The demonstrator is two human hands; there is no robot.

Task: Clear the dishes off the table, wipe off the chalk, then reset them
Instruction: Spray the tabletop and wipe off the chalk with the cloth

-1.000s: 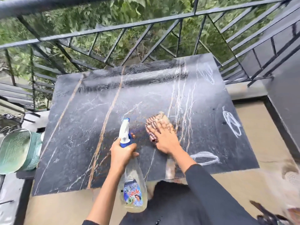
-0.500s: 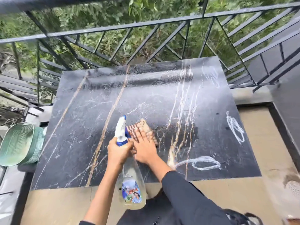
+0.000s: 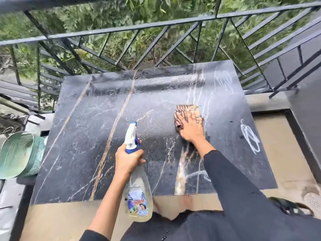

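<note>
No dishes on the table (image 3: pixel 83 140); wiping partway: chalk scribbles (image 3: pixel 251 138) left on your right side and near edge, reset not begun. Your right hand (image 3: pixel 192 130) presses flat, fingers straight, on what looks like a striped cloth (image 3: pixel 185 110) (blurred), right of centre. Your left hand (image 3: pixel 129 160) grips the spray bottle (image 3: pixel 138 193) by its neck, over the near edge.

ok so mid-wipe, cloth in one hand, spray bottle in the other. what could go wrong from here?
1. The right hand presses the cloth mid-table; the right-edge chalk scribble, far-corner scribble and near-edge scribble could be missed.
2. The table looks wet and streaky; wiping may just smear chalk.
3. The left hand grips the spray bottle by its neck over the near edge; a slip could drop it.
</note>
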